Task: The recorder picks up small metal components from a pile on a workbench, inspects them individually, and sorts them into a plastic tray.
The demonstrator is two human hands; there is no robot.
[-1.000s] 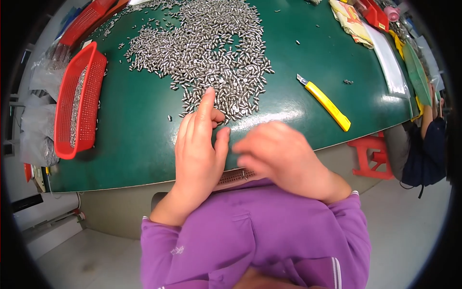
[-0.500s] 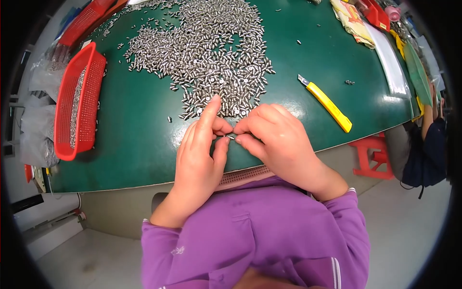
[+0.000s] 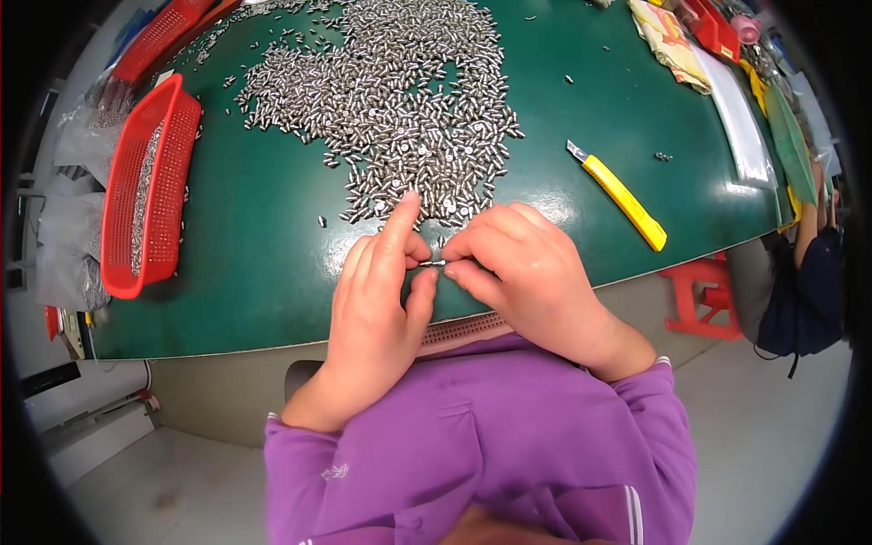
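A small silvery metal part [image 3: 434,263] with a slim shaft lies level between my two hands, just above the near side of the green table [image 3: 245,245]. My left hand [image 3: 371,291] pinches its left end between thumb and a bent finger, while the index finger points away toward the pile. With thumb and fingertips my right hand [image 3: 527,263] grips the other end. Right beyond the fingertips a large pile of small metal parts [image 3: 400,118] spreads over the tabletop. Whether the held piece is one part or two joined cannot be made out.
To the left stands a red perforated basket [image 3: 186,136] with metal parts in it. A yellow utility knife [image 3: 625,202] lies at the right, blade out. Beyond it are clear plastic sheets [image 3: 736,118]. A red stool [image 3: 704,295] and another person's arm [image 3: 807,227] show at the right.
My fingertips have drawn slightly apart, and more of the metal part shows between them, now lying level. The view has shifted a little.
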